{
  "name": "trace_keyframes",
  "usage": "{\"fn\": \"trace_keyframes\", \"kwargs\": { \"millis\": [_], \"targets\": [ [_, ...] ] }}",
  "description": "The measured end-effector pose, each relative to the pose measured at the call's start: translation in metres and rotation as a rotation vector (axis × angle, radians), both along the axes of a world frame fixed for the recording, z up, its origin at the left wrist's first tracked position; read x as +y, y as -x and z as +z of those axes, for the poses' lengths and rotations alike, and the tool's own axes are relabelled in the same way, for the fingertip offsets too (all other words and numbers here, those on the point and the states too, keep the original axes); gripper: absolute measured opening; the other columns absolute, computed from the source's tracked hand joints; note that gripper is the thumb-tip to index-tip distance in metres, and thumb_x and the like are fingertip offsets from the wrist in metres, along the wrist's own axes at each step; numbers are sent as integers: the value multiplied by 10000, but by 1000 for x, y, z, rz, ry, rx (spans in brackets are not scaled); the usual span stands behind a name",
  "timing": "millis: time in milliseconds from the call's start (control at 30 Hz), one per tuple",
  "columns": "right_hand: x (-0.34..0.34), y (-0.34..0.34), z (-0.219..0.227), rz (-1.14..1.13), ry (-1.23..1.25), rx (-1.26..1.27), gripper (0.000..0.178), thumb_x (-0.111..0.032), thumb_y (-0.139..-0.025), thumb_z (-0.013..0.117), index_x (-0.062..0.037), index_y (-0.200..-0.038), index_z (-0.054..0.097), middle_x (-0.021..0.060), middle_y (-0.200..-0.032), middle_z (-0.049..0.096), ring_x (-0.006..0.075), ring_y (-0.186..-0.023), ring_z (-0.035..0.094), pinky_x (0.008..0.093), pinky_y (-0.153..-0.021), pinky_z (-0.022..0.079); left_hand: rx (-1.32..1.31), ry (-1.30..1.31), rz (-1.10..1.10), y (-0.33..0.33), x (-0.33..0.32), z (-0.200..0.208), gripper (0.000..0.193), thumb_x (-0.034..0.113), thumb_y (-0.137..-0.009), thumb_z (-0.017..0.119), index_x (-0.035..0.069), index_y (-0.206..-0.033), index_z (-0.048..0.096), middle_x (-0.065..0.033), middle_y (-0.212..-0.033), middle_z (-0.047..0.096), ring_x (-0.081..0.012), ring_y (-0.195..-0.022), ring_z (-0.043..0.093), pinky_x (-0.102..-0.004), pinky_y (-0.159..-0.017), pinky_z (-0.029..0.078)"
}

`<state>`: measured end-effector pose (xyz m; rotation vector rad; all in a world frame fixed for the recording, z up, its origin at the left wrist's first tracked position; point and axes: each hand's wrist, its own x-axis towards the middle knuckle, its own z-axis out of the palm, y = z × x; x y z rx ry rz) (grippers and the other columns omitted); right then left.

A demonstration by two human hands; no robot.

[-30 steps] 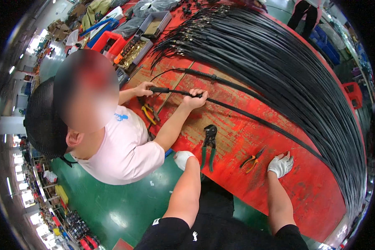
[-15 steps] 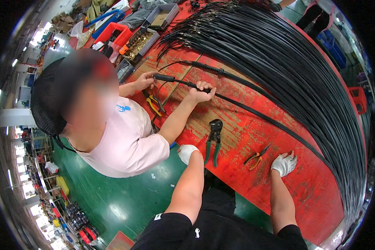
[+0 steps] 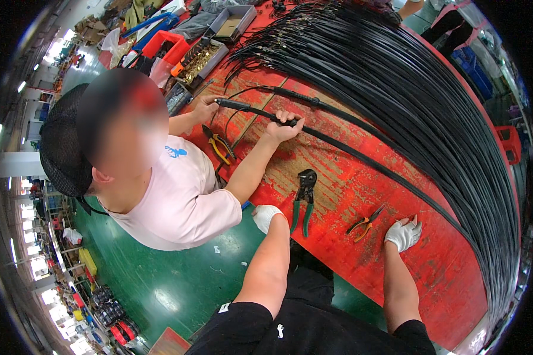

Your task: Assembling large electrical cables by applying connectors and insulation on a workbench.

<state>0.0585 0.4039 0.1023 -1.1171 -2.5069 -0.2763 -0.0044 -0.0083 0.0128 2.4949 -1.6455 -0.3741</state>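
Note:
My right hand (image 3: 403,234), in a white glove, lies on the red tabletop (image 3: 438,272) with its fingers apart and nothing in it. Just left of it rest small pliers (image 3: 365,225) with orange-and-black handles. My left hand (image 3: 267,218), also gloved, is at the table's near edge; its fingers are hidden, so its grip is unclear. Closest to it are green-handled cutters (image 3: 305,201) lying on the table. On the left a co-worker in a pink shirt (image 3: 177,207) holds a black cable (image 3: 349,151) with both hands, one at its thick sleeved end.
A large bundle of black cables (image 3: 385,77) curves along the table's far and right sides. Another cable (image 3: 314,102) lies between. Yellow-handled pliers (image 3: 220,147) are near the co-worker. Parts bins (image 3: 234,23) and a red bin (image 3: 170,50) stand at the far left.
The co-worker's hands have shifted slightly on the cable, and its sleeved end has moved a little left and up. My own hands have stayed where they were.

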Motion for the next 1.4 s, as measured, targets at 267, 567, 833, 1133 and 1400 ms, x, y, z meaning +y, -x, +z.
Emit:
{"fn": "trace_keyframes", "kwargs": {
  "millis": [267, 567, 833, 1133, 1400],
  "targets": [
    [-5, 3, 6, -16, 56, -22, 380, -250, -918, 587, -107, -1268, 618, 192, -1374, 547, 376, -1264, 501, 514, -1089, 365, 22, 0, -47, -2, -4, -2, 463, 283, -961, 386, 46, -736, 714, -168, -752, 727, -365, -698, 719, -523, -661, 574],
    [1, 0, 1, -9, 42, -3, 375, -251, -920, 586, -115, -1268, 616, 188, -1374, 547, 377, -1257, 505, 511, -1088, 365, -25, -16, -100, 1, 9, 15, 457, 276, -967, 360, 51, -798, 720, -162, -796, 736, -359, -733, 723, -512, -675, 576],
    [-3, 1, 7, -26, 52, -26, 383, -248, -921, 585, -114, -1279, 609, 185, -1379, 540, 377, -1256, 502, 514, -1088, 365, 99, -105, -21, 8, 12, 44, 506, 284, -977, 342, 25, -793, 735, -197, -852, 737, -362, -794, 727, -504, -738, 582],
    [1, 0, 4, -26, 49, -31, 385, -252, -915, 594, -121, -1277, 608, 178, -1386, 530, 369, -1270, 490, 515, -1090, 362, -1, -95, -32, 12, 14, 43, 505, 291, -974, 364, 29, -754, 736, -197, -790, 730, -374, -755, 725, -506, -702, 586],
    [2, 0, 3, -11, 40, -19, 379, -248, -908, 598, -124, -1265, 611, 182, -1377, 537, 368, -1264, 497, 514, -1083, 369, -36, 12, -21, 6, 10, 13, 443, 282, -959, 402, 49, -779, 732, -163, -776, 736, -348, -712, 727, -525, -684, 578]
  ]
}}
